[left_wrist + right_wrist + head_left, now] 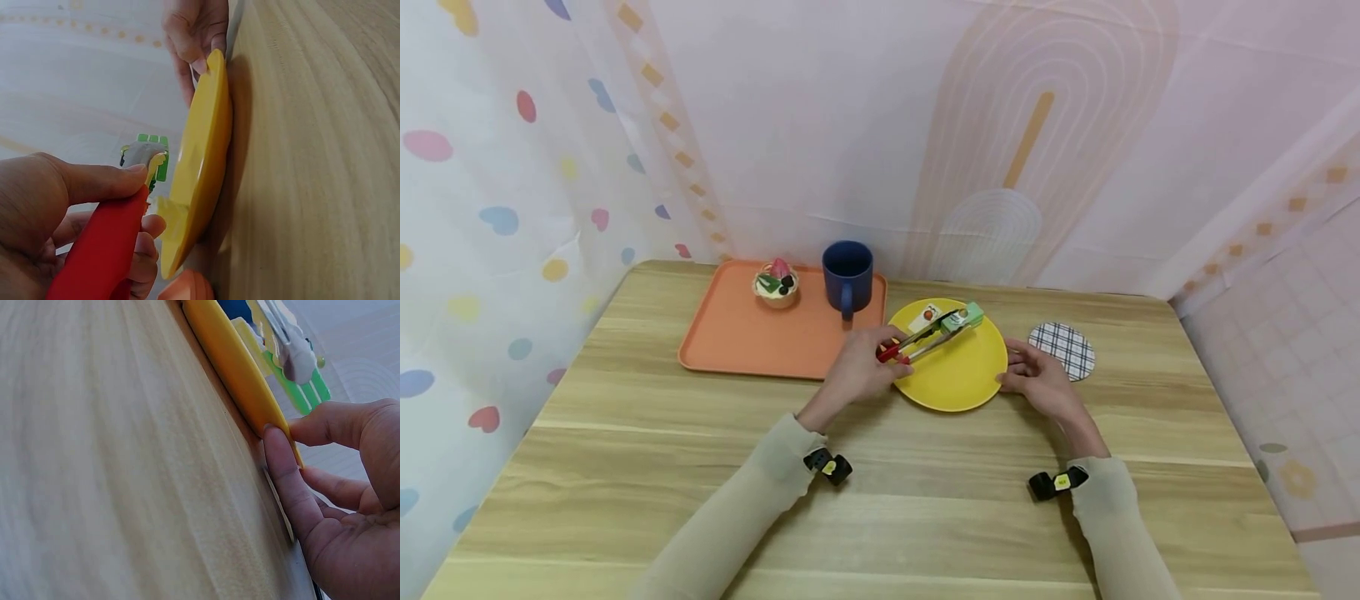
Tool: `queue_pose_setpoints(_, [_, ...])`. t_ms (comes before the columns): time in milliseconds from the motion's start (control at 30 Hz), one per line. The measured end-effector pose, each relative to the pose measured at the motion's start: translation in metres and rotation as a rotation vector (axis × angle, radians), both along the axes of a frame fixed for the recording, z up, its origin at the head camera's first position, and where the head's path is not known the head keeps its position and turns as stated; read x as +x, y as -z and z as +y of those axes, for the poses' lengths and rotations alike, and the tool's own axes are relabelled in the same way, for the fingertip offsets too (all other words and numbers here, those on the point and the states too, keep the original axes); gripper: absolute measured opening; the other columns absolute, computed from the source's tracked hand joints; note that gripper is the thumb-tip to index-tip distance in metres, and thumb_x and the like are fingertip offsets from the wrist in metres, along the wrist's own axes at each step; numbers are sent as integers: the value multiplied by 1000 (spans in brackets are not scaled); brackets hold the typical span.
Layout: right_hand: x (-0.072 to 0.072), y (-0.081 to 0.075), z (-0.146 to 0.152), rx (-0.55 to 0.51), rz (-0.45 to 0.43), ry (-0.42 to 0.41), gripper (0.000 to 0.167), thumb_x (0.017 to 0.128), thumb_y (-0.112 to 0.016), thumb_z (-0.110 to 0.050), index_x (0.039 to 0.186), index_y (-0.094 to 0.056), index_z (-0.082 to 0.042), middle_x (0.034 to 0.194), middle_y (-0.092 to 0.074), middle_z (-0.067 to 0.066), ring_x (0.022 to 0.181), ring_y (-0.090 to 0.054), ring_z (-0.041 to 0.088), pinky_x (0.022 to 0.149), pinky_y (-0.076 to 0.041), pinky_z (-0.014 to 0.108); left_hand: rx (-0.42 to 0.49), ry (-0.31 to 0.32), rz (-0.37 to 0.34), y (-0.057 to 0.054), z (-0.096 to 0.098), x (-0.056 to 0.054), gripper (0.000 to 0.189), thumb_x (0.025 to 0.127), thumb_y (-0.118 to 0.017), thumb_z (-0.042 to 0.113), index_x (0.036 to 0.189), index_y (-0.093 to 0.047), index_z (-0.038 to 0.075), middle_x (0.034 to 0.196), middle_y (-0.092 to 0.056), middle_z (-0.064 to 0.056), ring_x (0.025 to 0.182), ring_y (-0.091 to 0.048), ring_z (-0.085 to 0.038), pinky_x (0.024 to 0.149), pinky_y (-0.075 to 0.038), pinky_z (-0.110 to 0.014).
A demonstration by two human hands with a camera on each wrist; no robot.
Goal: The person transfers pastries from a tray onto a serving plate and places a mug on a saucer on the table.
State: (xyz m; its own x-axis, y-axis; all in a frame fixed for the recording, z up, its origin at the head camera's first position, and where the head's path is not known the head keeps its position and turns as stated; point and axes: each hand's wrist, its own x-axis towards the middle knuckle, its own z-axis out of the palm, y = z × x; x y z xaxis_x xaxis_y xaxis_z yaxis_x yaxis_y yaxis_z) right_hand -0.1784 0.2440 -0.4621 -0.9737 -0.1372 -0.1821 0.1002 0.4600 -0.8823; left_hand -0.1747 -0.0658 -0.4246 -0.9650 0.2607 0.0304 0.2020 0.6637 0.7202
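My left hand [865, 365] holds a pair of tongs [103, 247] by its red handles, at the left side of the yellow plate [951, 379]. Between the tongs' tips, over the plate's far right part, is a green-and-white block [964, 318] that looks like a toy cake piece. A pale piece with an orange dot on top [922, 318] sits on the plate, partly behind the tongs. My right hand [1041, 379] pinches the plate's right rim, thumb and fingers on opposite faces, as the right wrist view shows.
Left of the plate lies an orange tray [752, 342]. It carries a small tart [777, 283] with fruit-like toppings and a dark blue mug [847, 279]. A round checked coaster [1067, 348] lies right of the plate, just beyond my right hand. A patterned cloth hangs behind the wooden table [925, 508].
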Motion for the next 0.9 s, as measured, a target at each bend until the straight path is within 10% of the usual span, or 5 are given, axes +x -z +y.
queue_pose_setpoints(900, [3,-3,-2,-53,-3,2,67,94,-72,-8,154,-43,-5,133,-59,24,98,-61,12,79,-56,18,-101,-42,-67,3,17,-2,42,88,-81,23,127,-69,15,120,-67,-9,107,-55,-26,88,-45,-39])
